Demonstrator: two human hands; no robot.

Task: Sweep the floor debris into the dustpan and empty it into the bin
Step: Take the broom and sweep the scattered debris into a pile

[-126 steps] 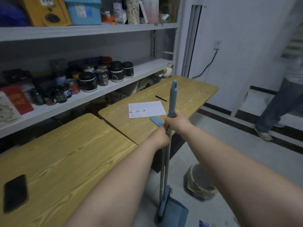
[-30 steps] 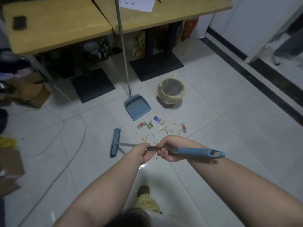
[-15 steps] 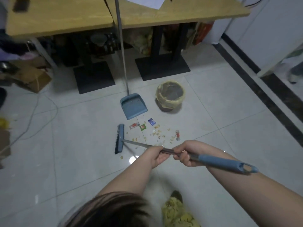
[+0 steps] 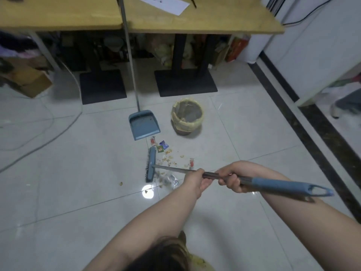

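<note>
Left hand: clenched on the broom shaft.
Right hand: clenched further up the shaft.
Debris: beyond hands, beside the broom head.
Dustpan: further out, unheld; may be pushed away.
Bin: beside dustpan.

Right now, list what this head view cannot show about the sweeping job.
- Bin contents: too dim and blurred behind the yellow liner.
- Dustpan handle top: cut off by the upper edge.
- Crumbs beside the broom head: too small and blurred to identify.
- Broom bristles: mostly hidden under the head.
- Floor below both hands: hidden by forearms.
</note>
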